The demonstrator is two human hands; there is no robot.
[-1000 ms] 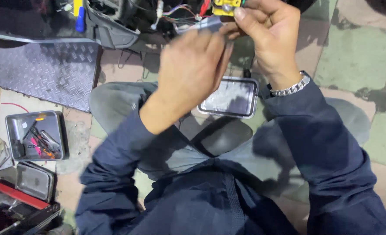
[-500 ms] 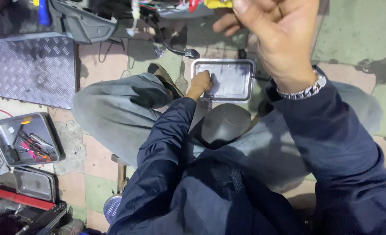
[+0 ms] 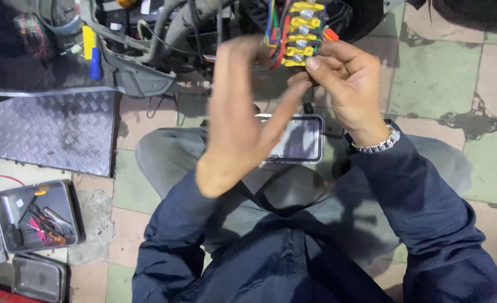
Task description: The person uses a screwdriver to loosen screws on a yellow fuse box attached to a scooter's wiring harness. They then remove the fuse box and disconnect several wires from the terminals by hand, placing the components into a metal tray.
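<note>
Right hand [image 3: 352, 92] has its fingers pinched on the yellow terminal block [image 3: 303, 32], up above the tray [image 3: 294, 140]. Left hand [image 3: 243, 118] is spread open just beside the block, holding nothing.

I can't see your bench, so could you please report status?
Right hand fingers pinch yellow terminal block. Left hand open, blurred, beside it. Coloured wires crowd block.
</note>
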